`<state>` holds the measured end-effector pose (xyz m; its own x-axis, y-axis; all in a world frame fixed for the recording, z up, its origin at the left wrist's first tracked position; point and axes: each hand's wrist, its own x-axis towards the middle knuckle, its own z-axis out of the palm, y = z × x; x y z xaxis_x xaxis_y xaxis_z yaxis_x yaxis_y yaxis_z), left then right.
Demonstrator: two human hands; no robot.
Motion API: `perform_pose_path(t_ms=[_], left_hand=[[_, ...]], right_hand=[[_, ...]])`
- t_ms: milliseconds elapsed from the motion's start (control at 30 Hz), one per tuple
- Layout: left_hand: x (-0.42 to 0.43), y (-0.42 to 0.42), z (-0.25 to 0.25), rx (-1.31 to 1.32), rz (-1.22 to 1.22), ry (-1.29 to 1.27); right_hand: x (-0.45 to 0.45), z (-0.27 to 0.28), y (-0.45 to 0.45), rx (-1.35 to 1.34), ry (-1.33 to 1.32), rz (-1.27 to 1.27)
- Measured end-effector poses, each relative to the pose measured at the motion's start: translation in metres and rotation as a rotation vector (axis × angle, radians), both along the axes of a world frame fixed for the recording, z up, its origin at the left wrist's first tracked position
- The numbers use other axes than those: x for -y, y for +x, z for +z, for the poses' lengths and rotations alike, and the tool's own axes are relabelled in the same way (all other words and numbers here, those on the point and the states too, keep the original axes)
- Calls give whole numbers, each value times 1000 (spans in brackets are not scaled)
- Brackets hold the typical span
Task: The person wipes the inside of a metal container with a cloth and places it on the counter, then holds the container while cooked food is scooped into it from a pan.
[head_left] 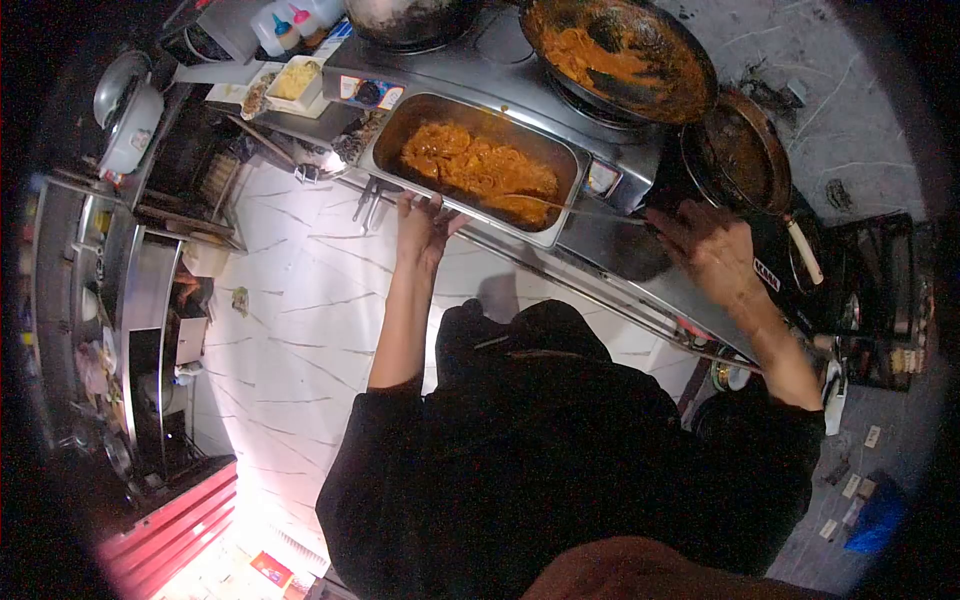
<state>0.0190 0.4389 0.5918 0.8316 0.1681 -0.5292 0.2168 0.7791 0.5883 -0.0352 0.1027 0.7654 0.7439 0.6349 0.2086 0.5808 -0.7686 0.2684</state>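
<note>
A rectangular steel food pan [555, 235] stands on the front of the stove, holding orange-red saucy food [480, 165]. My left hand [425, 228] grips the pan's near rim, left of its middle. My right hand [708, 245] is closed round the dark handle of a long metal utensil [605, 214]. Its thin shaft crosses the pan's right rim, and its head lies in the food, so I cannot tell whether it is a ladle or a spatula. Beyond the pan, a wok [690, 75] coated with the same orange sauce rests tilted on a burner.
A second dark pan [745, 150] with a pale handle [804, 250] sits right of the wok. A large pot [410, 20] stands at the back. Left of the stove are a white tub of yellow food [297, 82] and squeeze bottles [287, 35]. Shelving [145, 290] lines the left.
</note>
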Motion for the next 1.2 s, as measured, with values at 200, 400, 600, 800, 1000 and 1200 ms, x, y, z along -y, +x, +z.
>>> perform_pose_path(t_ms=[200, 400, 600, 800, 1000, 1200], left_hand=[[1, -1, 3, -5, -7, 25], [2, 1, 5, -6, 0, 51], [2, 0, 12, 24, -77, 57], [1, -2, 9, 42, -85, 45], [-2, -1, 7, 35, -105, 51], [0, 0, 9, 33, -70, 20]], right_hand=[[-12, 7, -4, -10, -86, 72], [-12, 26, -1, -28, 93, -59], [22, -34, 8, -368, 436, -205], [41, 37, 23, -720, 841, -564], [90, 120, 73, -590, 618, -764], [113, 126, 148, -837, 291, -820]])
